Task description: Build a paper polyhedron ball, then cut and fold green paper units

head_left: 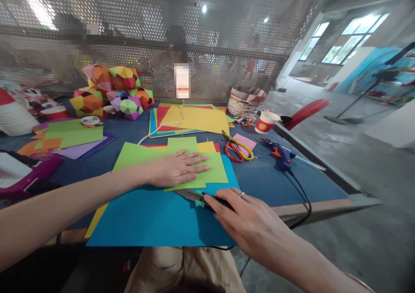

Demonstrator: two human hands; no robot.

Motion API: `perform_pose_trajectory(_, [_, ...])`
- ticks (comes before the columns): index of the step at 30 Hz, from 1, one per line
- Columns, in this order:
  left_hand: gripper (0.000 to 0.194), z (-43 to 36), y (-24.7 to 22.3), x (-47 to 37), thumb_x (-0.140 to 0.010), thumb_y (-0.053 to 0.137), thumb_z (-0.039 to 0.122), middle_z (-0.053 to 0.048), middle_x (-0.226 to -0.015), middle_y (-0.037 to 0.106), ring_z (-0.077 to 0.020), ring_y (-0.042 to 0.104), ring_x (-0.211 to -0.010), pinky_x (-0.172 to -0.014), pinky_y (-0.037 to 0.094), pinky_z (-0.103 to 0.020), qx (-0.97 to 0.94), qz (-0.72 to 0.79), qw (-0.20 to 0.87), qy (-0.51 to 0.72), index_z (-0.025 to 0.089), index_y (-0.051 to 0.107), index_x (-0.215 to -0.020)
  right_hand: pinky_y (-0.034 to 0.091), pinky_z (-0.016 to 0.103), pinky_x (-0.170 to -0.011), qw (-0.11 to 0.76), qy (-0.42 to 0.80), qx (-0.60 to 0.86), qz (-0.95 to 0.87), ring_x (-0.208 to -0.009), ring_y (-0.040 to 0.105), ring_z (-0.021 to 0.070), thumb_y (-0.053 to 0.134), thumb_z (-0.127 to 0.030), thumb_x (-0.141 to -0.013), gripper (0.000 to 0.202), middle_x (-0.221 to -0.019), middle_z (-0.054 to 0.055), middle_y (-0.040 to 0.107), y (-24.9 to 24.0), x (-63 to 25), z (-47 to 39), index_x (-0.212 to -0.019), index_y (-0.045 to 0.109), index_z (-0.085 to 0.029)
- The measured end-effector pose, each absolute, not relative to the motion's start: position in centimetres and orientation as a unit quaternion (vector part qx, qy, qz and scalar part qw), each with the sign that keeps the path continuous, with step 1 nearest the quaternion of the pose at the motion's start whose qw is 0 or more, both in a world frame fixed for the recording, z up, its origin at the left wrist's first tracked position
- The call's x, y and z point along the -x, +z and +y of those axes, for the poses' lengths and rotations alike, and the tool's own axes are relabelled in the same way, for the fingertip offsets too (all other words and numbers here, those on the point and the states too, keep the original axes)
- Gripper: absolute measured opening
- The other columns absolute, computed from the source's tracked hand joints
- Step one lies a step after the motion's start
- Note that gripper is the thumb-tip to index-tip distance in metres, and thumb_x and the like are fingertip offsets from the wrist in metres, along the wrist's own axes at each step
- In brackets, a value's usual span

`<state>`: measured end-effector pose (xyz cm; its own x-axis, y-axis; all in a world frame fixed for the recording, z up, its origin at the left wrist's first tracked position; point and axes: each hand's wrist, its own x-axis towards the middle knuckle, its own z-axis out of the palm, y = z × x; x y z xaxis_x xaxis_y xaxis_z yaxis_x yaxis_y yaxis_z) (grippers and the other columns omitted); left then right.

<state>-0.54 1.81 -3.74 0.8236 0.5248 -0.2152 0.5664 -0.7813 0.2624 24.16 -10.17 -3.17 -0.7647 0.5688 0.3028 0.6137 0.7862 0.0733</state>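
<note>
Light green paper sheets [214, 172] lie over a large blue sheet [152, 219], with yellow and red edges showing beneath. My left hand [178, 168] rests flat on the green paper, fingers spread. Wrapped round a black and teal utility knife [201, 198], my right hand [241, 217] is just above the blue sheet. The blade points left, near the front edge of the green paper. Part of the knife's handle is hidden under my fingers.
Scissors [238, 148], a glue gun [282, 154] with its cord and a paper cup [267, 122] are to the right. More coloured sheets [204, 119] and a phone [182, 82] stand behind. Folded paper balls [125, 89] sit back left; a purple object [48, 172] lies left.
</note>
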Motion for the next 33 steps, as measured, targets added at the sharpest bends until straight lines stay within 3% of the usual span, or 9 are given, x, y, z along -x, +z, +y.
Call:
perform_pose_trajectory(5, [0.056,1.8,-3.7,0.5,-0.107,0.023,0.051,0.002,-0.172,0.009,-0.024,0.005,-0.159,-0.128,0.001,-0.052,-0.94,0.295,0.158,-0.07,0.036,0.022,-0.161,0.06,0.036,-0.067,0.128,-0.088,0.312,-0.937,-0.087,0.069,0.0243,0.055,-0.014,-0.097,0.037,-0.11,0.012,0.068,-3.5,-23.9,-10.0,-0.134,0.06,-0.013])
perform_pose_trajectory(20, [0.054,1.7,-3.6,0.5,-0.108,0.024,0.049,0.004,-0.172,0.011,-0.0222,0.004,-0.159,-0.127,0.001,-0.051,-0.939,0.293,0.167,-0.066,0.037,0.022,-0.16,0.058,0.037,-0.066,0.132,-0.085,0.305,-0.939,-0.083,0.068,0.0237,0.055,-0.015,-0.098,0.035,-0.109,0.01,0.068,-3.3,-23.1,-9.8,-0.132,0.06,-0.014])
perform_pose_trajectory(27, [0.053,1.8,-3.8,0.6,-0.107,0.032,0.047,0.001,-0.17,0.02,-0.0261,0.012,-0.158,-0.128,0.006,-0.054,-0.941,0.288,0.173,-0.03,0.035,0.03,-0.158,0.058,0.037,-0.069,0.122,-0.093,0.299,-0.942,-0.084,0.067,0.0238,0.061,-0.014,-0.094,0.039,-0.11,0.012,0.068,-3.5,-22.9,-9.6,-0.133,0.06,-0.013])
perform_pose_trajectory(33, [0.054,1.7,-3.6,0.5,-0.107,0.03,0.048,0.001,-0.171,0.016,-0.0254,0.008,-0.159,-0.128,0.003,-0.053,-0.939,0.293,0.175,-0.045,0.035,0.027,-0.159,0.059,0.038,-0.068,0.107,-0.084,0.298,-0.945,-0.086,0.068,0.0248,0.061,-0.013,-0.094,0.041,-0.109,0.011,0.067,-3.4,-22.6,-9.4,-0.135,0.059,-0.014])
